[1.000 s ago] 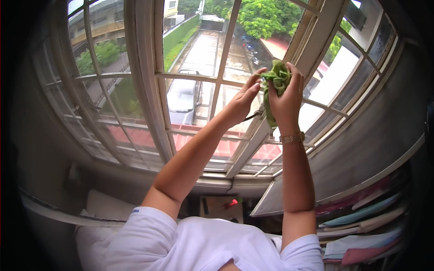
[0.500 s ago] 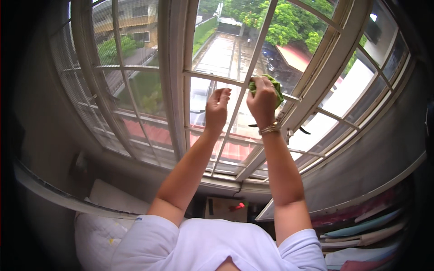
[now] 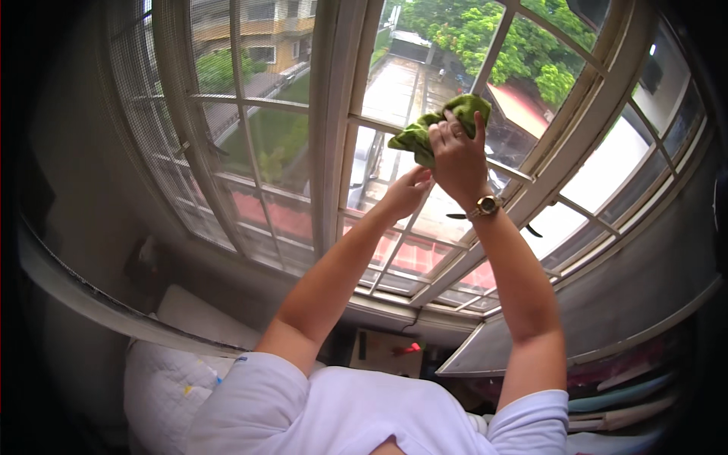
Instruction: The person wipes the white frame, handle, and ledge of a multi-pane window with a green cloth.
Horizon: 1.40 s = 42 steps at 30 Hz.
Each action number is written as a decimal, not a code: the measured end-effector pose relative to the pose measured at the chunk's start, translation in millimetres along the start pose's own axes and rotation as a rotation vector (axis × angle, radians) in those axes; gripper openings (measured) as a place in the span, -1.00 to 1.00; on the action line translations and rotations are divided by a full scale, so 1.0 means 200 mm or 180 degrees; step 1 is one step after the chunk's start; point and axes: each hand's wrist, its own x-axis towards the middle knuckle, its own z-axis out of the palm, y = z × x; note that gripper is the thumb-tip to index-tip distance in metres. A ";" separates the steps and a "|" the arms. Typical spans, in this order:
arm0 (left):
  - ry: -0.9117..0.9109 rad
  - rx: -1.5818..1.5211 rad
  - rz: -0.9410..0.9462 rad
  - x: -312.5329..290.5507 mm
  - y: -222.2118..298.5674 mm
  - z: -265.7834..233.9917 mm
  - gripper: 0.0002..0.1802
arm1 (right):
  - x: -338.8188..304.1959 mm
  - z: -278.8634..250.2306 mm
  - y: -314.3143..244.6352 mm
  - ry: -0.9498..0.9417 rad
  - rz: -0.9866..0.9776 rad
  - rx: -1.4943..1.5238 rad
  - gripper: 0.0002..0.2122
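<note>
My right hand (image 3: 460, 157) is raised at the barred window with a crumpled green cloth (image 3: 415, 141) under its fingers. One finger sticks up, and a gold-coloured watch (image 3: 487, 204) is on that wrist. The cloth lies over the place where a white upright bar (image 3: 493, 54) meets a crossbar. Just below and to the left of the cloth is my left hand (image 3: 407, 194), its fingers curled closed beside the same upright bar. Whether they grip the bar or a bit of cloth, I cannot tell.
White window frames (image 3: 334, 114) with grilles surround the panes; a mesh screen (image 3: 140, 114) covers the left side. Dark window handles (image 3: 534, 230) jut out near my right wrist. Below are a white quilted bundle (image 3: 163, 387), a board with a red object (image 3: 407, 349), and folded cloths (image 3: 622, 394).
My view has shifted, so the window sits further right. The cloth has spread out from under my right hand toward the left. My left hand has moved right, close beneath it.
</note>
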 end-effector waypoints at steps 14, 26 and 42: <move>0.1383 -0.1227 0.0293 -0.02 -0.12 -0.30 -0.65 | 0.29 0.22 -0.39 0.0721 0.0605 0.1208 -0.77; 0.1780 -0.2165 0.1064 -0.09 -0.07 -0.15 -0.73 | 0.11 0.09 -0.28 0.0942 0.0677 0.2942 -0.65; 0.1275 -0.0944 0.1409 -0.29 0.26 -0.32 -0.87 | -0.04 -0.06 -0.36 0.0377 0.2339 0.5950 -0.62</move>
